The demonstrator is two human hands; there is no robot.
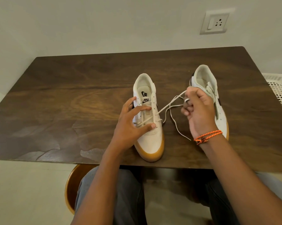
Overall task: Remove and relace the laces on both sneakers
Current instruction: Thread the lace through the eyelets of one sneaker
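Knees sit below the surface where the spread left hand steadies the near sneaker while the right hand grips its lace; pulling sideways may drag it into the other sneaker.

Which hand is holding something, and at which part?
The right hand pinches the lace along its free length; the left hand only rests on the left sneaker.

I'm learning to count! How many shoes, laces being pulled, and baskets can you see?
Sneakers: 2, one under the left hand, one behind the right hand
Lace being pulled: 1
White basket: 1
Total: 4
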